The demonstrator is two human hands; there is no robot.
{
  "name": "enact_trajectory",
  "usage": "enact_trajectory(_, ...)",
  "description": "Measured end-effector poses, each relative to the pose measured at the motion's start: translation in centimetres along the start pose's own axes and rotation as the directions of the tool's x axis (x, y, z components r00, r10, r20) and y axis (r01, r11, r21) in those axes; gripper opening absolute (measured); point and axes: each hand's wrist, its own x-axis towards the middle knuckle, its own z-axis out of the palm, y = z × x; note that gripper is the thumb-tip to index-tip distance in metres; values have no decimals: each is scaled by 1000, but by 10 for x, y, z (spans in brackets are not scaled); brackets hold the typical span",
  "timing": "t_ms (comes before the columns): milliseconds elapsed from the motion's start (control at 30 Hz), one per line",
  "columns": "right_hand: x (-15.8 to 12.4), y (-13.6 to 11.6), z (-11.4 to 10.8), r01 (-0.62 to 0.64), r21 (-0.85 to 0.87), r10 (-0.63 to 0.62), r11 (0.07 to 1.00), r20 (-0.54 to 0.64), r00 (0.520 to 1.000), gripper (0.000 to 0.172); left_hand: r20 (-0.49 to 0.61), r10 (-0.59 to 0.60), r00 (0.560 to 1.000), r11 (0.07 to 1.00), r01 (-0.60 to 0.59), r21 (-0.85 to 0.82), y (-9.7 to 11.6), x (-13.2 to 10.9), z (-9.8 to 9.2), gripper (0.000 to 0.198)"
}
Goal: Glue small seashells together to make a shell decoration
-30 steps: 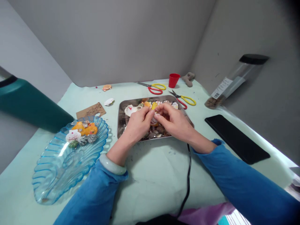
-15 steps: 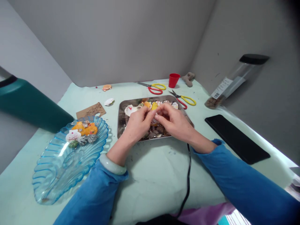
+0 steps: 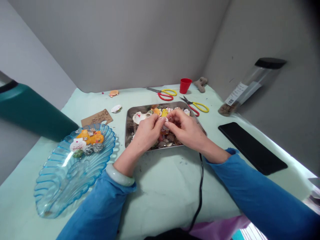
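A metal tray [image 3: 130,115] full of several coloured shells lies in the middle of the table. My left hand [image 3: 147,131] and my right hand [image 3: 186,128] meet above it, fingertips pinched together on a small pale shell [image 3: 164,123]. Both hands have curled fingers. At the left, a blue glass dish [image 3: 62,180] holds several painted shells [image 3: 86,141] at its far end.
Two pairs of scissors [image 3: 166,94] [image 3: 197,106], a red cup [image 3: 185,85], a brown card [image 3: 97,117], loose shells [image 3: 116,108] and a black phone [image 3: 252,146] lie around the tray. A black cable [image 3: 200,193] runs toward me. A teal bottle [image 3: 32,111] is left.
My fingers have shifted slightly on the small shell above the tray. Nothing else has moved.
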Motion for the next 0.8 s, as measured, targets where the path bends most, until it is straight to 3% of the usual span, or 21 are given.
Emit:
enact_trajectory(233, 1, 4, 1, 16, -3, -15, 1000, 58, 998, 10, -6, 23, 1000, 999, -23, 50, -1, -1, -1, 33)
enact_trajectory(800, 0, 1, 0, -1, -31, 2, 1000, 28, 1000, 8, -3, -40, 999, 999, 40, -29, -2, 1, 1, 30)
